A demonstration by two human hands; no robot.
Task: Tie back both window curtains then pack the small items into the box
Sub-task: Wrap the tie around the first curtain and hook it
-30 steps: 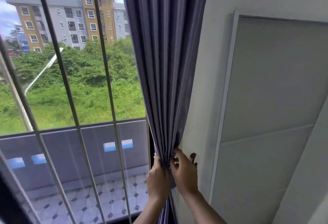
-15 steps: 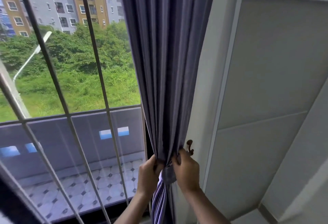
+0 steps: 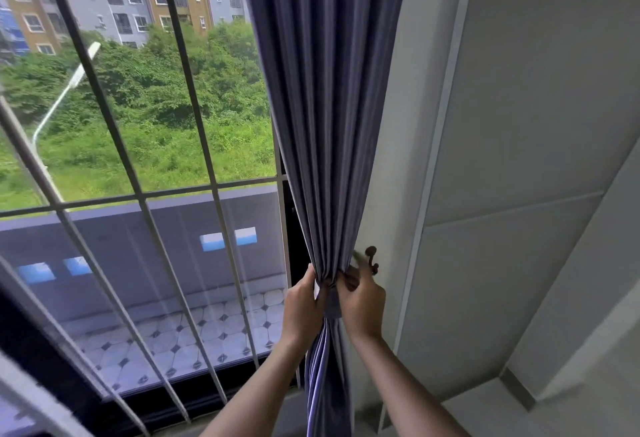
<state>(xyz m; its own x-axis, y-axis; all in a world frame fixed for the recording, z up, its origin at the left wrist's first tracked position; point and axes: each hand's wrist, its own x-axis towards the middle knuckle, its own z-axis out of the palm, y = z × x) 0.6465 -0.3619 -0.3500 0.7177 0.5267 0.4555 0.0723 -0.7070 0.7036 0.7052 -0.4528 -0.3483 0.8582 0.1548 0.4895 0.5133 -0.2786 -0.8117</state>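
Your left hand and right hand both pinch the tie band cinching the purple curtain, gathered at the window's right edge beside the wall hook; this tie-back looks nearly finished, though whether the band is hooked can't be told. Second curtain, box and small items are out of view, so packing appears wholly left

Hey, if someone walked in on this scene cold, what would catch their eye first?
Most likely the purple curtain, gathered into a tight bundle down the middle of the view, with the left hand and right hand gripping it at the tie-back band. Just right of it, a dark hook sits on the pale wall. To the left, the barred window shows greenery and apartment blocks.
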